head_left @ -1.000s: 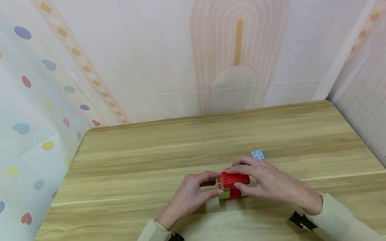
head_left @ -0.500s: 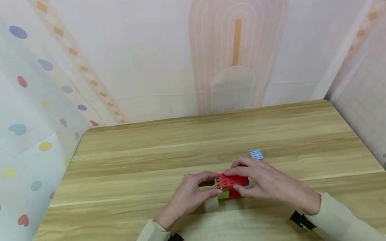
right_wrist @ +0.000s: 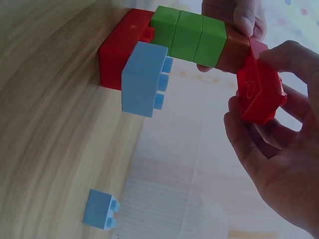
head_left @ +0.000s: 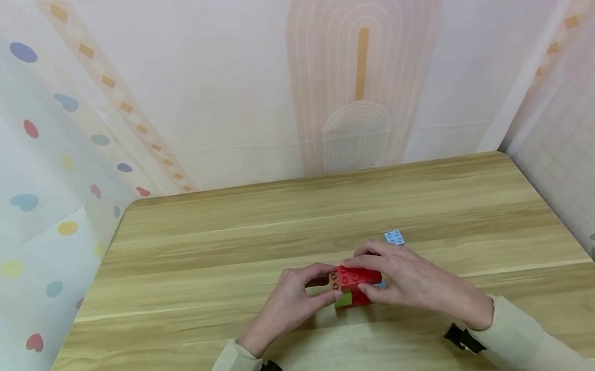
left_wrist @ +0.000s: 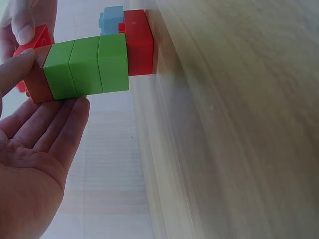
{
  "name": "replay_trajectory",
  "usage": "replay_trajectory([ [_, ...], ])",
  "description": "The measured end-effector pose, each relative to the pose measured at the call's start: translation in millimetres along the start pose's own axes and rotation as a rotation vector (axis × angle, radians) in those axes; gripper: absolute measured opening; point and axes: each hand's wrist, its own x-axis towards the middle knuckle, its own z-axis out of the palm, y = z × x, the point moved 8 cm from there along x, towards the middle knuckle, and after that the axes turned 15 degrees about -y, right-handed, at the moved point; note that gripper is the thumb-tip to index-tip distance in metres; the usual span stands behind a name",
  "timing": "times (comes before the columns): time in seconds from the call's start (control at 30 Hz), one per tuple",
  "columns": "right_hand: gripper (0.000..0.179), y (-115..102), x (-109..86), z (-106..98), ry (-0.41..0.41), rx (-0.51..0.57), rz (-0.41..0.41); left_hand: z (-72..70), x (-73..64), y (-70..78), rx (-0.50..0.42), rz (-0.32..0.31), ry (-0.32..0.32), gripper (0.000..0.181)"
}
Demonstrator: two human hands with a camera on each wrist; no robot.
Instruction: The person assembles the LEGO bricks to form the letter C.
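Note:
A tower of toy building bricks stands on the table: a long red base brick (left_wrist: pixel 139 42), several green bricks (left_wrist: pixel 84 67) stacked at one end, and a brown brick (right_wrist: pixel 233 50) on top. My left hand (head_left: pixel 290 304) pinches the brown brick between thumb and fingers. My right hand (head_left: pixel 412 273) grips a second red brick (right_wrist: pixel 260 92) by its sides. One end of that brick lies over the brown brick, and the rest juts out to the right with its hollow underside showing in the right wrist view. Below the overhang, a light-blue brick (right_wrist: pixel 144 79) sits on the base.
A loose light-blue brick (head_left: pixel 394 237) lies on the wooden table (head_left: pixel 216 242) just beyond my right hand. Patterned cloth walls (head_left: pixel 221 84) rise behind the table and along both sides.
The head view has shifted slightly. Both hands keep their holds, and the upper red brick stays over the brown one with its outer end tipped down a little.

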Motion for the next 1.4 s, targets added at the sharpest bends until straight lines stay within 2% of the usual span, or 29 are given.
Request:
replay_trajectory([
  [0.17,0.053,10,-6.1,1,-0.04,0.094,0.102,-0.8,-0.5,-0.6,0.022,-0.02,0.008,0.038],
  [0.27,0.056,18,-12.6,-3,-0.028,0.138,0.138,-2.2,-1.6,-0.5,0.037,-0.025,0.012,0.039],
  [0.57,0.057,51,-32.9,-12,0.02,0.207,0.186,-4.6,-5.4,-2.0,0.083,-0.066,-0.003,0.046],
  [0.7,0.054,65,-37.1,-14,0.025,0.202,0.197,-5.7,-6.7,-1.0,0.072,-0.069,-0.004,0.052],
  [0.87,0.053,79,-39.1,-14,0.029,0.161,0.193,-8.3,-5.9,5.1,0.035,-0.008,0.031,0.05],
  [1.03,0.054,93,-37.7,-14,0.006,0.134,0.212,-12.0,-3.4,15.5,0.046,0.06,0.073,0.045],
  [1.4,0.059,117,-29.3,-10,-0.091,0.183,0.267,-9.6,2.2,22.0,0.111,0.061,0.032,0.048],
])
